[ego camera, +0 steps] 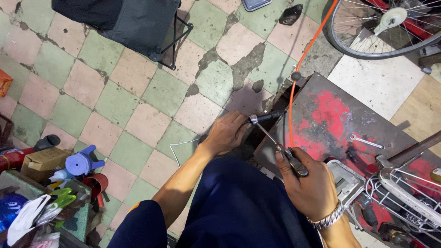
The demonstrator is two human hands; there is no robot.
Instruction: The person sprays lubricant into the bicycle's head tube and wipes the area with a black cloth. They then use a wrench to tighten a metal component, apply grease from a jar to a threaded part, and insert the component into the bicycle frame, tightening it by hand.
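My left hand [228, 132] grips something at the front edge of a worn red and grey metal bench [330, 115]; a short dark cylindrical part with a metal collar [267, 117] sticks out just past its fingers. My right hand [307, 183], with a metal bracelet on the wrist, holds a metal air blow gun [294, 161]. The gun's thin nozzle [268, 134] points up toward the dark part. An orange hose [298, 64] runs from the gun up across the bench.
A small wrench [366, 142] lies on the bench. A bicycle wheel [381, 27] stands at the top right, a wire basket and bike parts [409, 193] at the lower right. A folding stool [133, 23] is at top, and cluttered bottles and boxes [50, 183] at left.
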